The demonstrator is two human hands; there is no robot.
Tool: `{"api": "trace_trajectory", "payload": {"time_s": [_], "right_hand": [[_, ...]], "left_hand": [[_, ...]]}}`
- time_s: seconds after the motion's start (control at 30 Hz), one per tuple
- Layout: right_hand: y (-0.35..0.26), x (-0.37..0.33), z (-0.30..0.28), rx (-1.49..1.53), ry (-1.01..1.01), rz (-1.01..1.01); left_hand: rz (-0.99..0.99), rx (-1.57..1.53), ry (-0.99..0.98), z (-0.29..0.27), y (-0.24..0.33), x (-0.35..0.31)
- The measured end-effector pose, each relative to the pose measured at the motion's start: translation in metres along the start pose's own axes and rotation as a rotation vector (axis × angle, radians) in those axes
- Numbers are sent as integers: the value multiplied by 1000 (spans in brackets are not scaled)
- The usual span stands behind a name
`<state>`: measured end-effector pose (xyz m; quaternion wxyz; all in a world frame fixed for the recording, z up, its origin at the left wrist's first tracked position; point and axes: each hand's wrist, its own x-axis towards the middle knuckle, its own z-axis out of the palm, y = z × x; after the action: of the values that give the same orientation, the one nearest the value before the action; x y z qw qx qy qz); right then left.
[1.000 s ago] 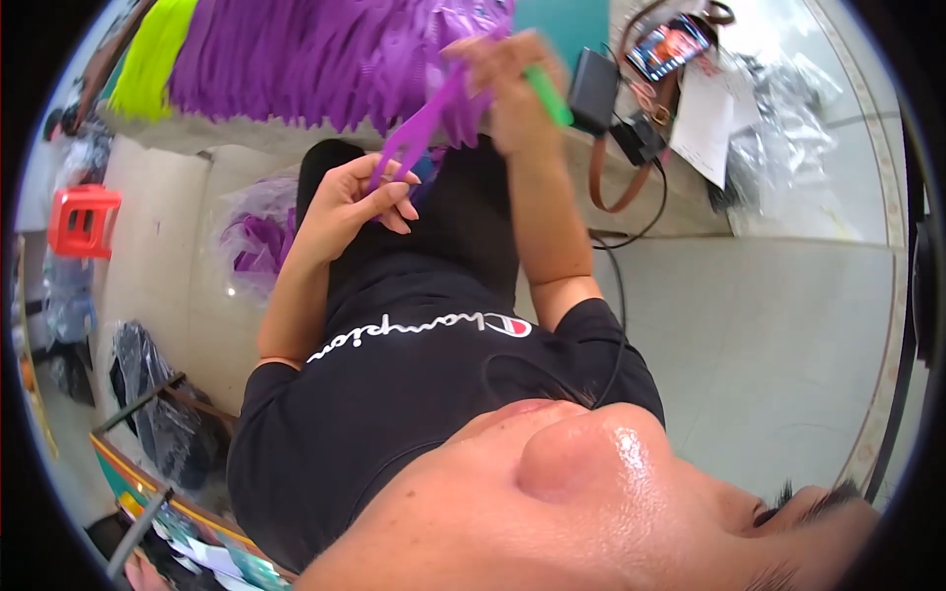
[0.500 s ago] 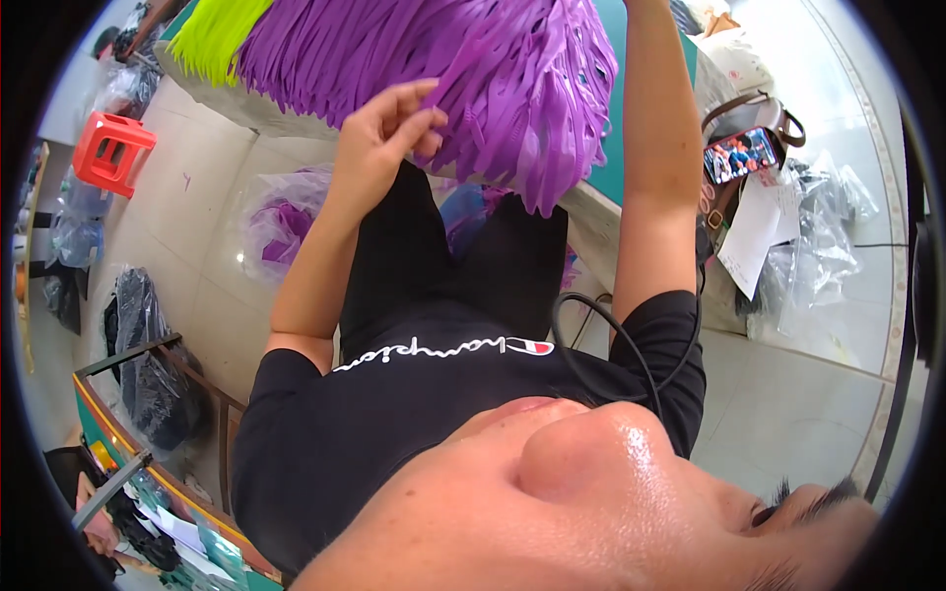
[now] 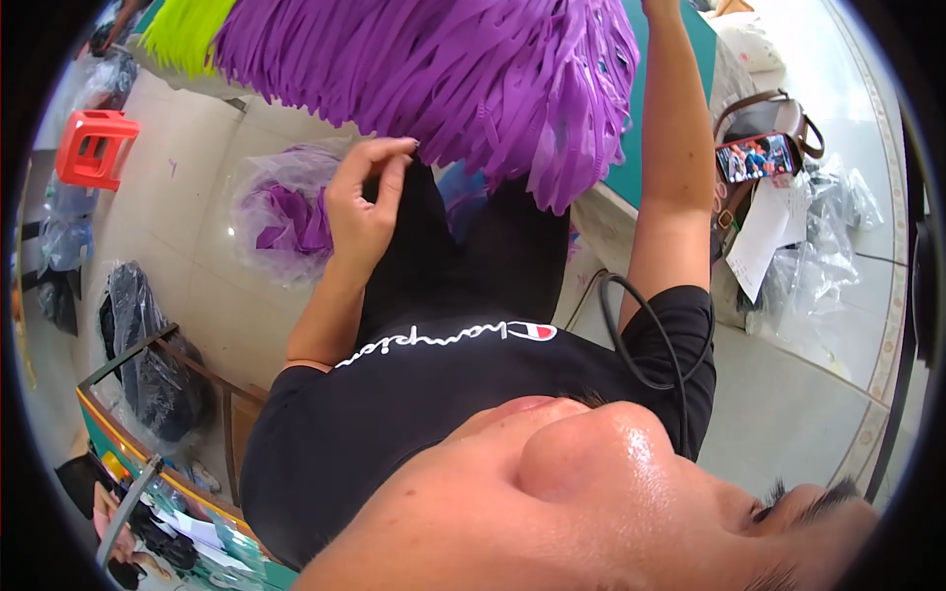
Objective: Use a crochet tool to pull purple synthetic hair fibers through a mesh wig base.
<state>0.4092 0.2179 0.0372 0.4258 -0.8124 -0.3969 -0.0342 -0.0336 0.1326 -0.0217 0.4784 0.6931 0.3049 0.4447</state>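
A thick bunch of flat purple strips [image 3: 443, 79] hangs over the near edge of a green-topped table [image 3: 672, 89]. Many ends at its right side look looped. Yellow-green strips [image 3: 187, 37] lie beside it on the left. My left hand [image 3: 367, 197] is just below the lower ends of the purple strips, thumb and forefinger drawn together in a pinch. Whatever may be between those fingertips is too small to make out. My right arm reaches up past the right side of the bunch. Only the wrist end of my right hand [image 3: 662, 8] shows at the top edge, its fingers out of the picture.
A clear bag with purple pieces [image 3: 294, 219] lies on the tiled floor, left of my legs. Further left stands a red stool [image 3: 97, 148]. On the right are a lit phone [image 3: 757, 158], a strapped bag [image 3: 754, 110], papers [image 3: 759, 241] and clear plastic [image 3: 813, 236]. A black cable [image 3: 645, 295] loops beside my right arm.
My left hand has come down and away from the purple strips it was pinching at. With a slight shift of the view, the bunch sits a little differently. My right arm stays stretched upward.
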Motion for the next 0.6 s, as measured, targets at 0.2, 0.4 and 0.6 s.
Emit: {"api": "trace_trajectory", "payload": {"time_s": [0.2,0.4,0.6], "right_hand": [[105,-46,-58,-642,-273,134],[129,-75,-26,-157,-188,346],[159,-26,-60,1389,-282,648]], "left_hand": [[-153,-238,-528,38,7,-12],[-130,-207,-587,42,17,-24],[-198,-213,-652,39,19,-30]]}}
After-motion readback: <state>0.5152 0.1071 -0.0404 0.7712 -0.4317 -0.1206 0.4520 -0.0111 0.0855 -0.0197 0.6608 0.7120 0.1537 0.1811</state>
